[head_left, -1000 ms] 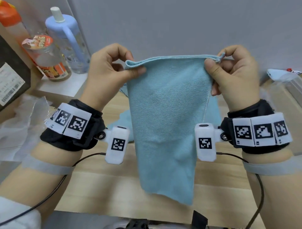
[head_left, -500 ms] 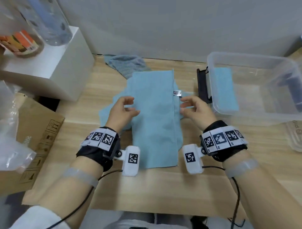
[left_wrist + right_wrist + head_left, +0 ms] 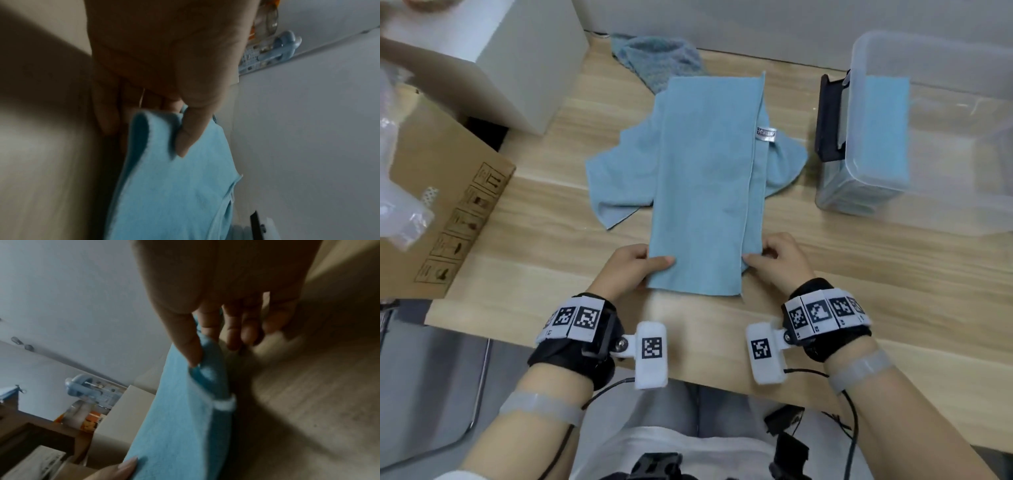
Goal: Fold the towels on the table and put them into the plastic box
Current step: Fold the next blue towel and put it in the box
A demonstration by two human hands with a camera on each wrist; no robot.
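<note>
A light blue towel [image 3: 705, 185], folded into a long strip, lies on the wooden table [image 3: 551, 240] over another crumpled blue towel [image 3: 616, 178]. My left hand [image 3: 640, 263] pinches the strip's near left corner, thumb on top; in the left wrist view the thumb [image 3: 191, 133] presses the towel [image 3: 174, 186]. My right hand [image 3: 767, 257] pinches the near right corner, where the right wrist view shows thumb [image 3: 189, 344] and fingers around the towel [image 3: 180, 418] edge. A clear plastic box [image 3: 928, 144] at the right holds a folded blue towel [image 3: 887, 126].
A darker blue-grey towel [image 3: 664, 58] lies bunched at the table's far edge. A white box [image 3: 493, 51] stands at the far left, a cardboard box [image 3: 438, 212] at the left edge. A black object [image 3: 828, 120] leans against the plastic box.
A second ago both hands held the towel up in the air by its top corners. It now lies flat on the table, and the hands have come back to its near corners.
</note>
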